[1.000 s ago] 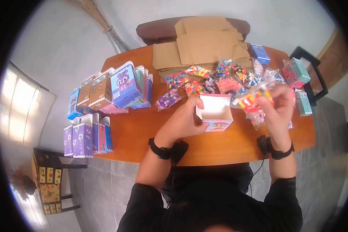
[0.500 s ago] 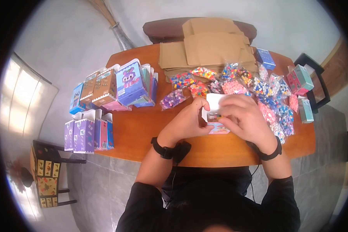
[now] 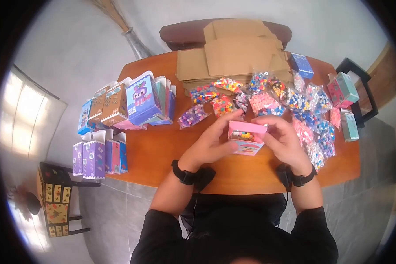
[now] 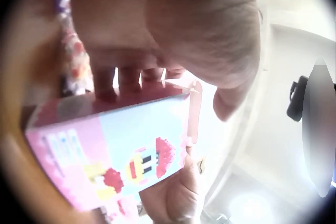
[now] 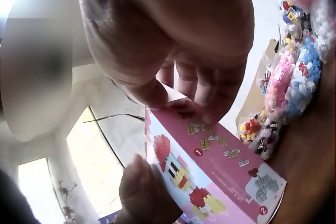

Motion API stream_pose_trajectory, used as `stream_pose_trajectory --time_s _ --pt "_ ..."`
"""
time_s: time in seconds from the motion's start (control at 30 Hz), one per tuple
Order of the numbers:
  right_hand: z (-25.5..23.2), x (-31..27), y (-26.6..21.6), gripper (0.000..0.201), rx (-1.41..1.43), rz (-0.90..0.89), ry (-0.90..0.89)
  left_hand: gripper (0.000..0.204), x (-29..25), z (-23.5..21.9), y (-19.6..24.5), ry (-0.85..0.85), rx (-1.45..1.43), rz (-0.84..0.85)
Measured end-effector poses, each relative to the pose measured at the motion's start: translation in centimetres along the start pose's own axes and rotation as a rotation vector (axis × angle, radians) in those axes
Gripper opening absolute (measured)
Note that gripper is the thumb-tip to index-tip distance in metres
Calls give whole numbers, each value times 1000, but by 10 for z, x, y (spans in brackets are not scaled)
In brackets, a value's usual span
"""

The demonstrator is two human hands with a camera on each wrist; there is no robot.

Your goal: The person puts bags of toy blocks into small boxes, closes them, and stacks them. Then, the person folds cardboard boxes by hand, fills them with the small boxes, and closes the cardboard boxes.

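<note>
While your left hand point(image 3: 212, 143) grips one side of the pink box point(image 3: 245, 148), your right hand point(image 3: 282, 140) pinches near its top flap point(image 3: 249, 126), which leans partly across the opening. The box sits between both hands, over the desk point(image 3: 160, 147); you can't tell here whether its base touches. If you force the flap, the colourful pieces point(image 3: 241, 134) inside may push back and crease the card. Squeezing too hard with your left hand could bow the walls and misalign the edges. Beyond your right hand, the bag heap point(image 3: 314, 132) lies near enough that a careless wrist could snag one.
</note>
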State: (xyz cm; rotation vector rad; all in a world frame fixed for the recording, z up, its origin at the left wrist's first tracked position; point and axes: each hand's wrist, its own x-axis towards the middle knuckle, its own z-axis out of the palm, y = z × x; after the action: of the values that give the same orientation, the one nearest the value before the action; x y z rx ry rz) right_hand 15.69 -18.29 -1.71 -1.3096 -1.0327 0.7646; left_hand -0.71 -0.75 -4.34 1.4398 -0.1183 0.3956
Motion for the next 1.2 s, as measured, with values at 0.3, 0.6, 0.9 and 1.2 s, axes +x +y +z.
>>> stream_pose_trajectory --time_s 0.3,0.6,0.9,1.2 --pt "1 2 -13 26 -268 -355 -130 47 1 5 -22 14 35 87" --pt "3 4 6 16 -158 -292 56 43 3 1 7 88 502 189" --pt "4 4 1 11 -174 -295 21 46 5 -2 4 139 641 305" --pt "1 6 2 8 -261 -333 8 29 4 -5 -2 79 473 258"
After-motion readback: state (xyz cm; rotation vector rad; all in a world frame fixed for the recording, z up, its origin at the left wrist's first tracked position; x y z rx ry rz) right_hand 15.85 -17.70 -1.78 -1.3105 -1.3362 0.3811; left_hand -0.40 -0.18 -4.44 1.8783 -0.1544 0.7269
